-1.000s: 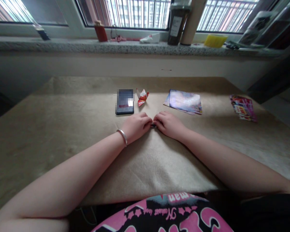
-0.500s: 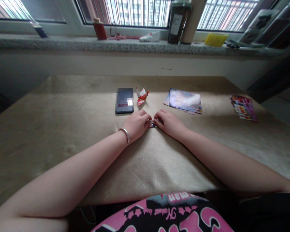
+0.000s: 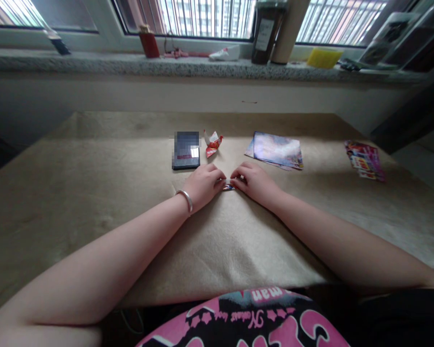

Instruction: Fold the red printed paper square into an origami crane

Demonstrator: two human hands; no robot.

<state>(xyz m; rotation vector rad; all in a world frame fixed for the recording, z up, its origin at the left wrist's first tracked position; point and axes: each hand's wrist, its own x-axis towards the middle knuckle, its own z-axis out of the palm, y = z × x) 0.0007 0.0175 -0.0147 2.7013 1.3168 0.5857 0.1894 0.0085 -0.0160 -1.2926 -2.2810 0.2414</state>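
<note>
My left hand (image 3: pixel 206 184) and my right hand (image 3: pixel 251 182) meet almost tip to tip over the middle of the table. Between them is a small folded piece of paper (image 3: pixel 229 187), white on top with a dark printed strip below. Each hand pinches one end of it with thumb and fingers, and most of the paper is hidden under them. A folded paper crane (image 3: pixel 213 144), red and white, stands just beyond my left hand. Next to it lies a dark phone-like device (image 3: pixel 186 150) with a blurred screen.
Printed sheets (image 3: pixel 277 148) lie stacked beyond my right hand. Pink and red printed papers (image 3: pixel 365 160) are fanned near the right edge of the table (image 3: pixel 94 193). Along the windowsill (image 3: pixel 108 66) stand a red bottle (image 3: pixel 149 43), a dark jar (image 3: pixel 265 36) and a yellow block (image 3: pixel 324 58).
Both hands stay on the paper. My fingertips have drawn very slightly apart, so a little more white paper shows between them. Everything else lies as before.
</note>
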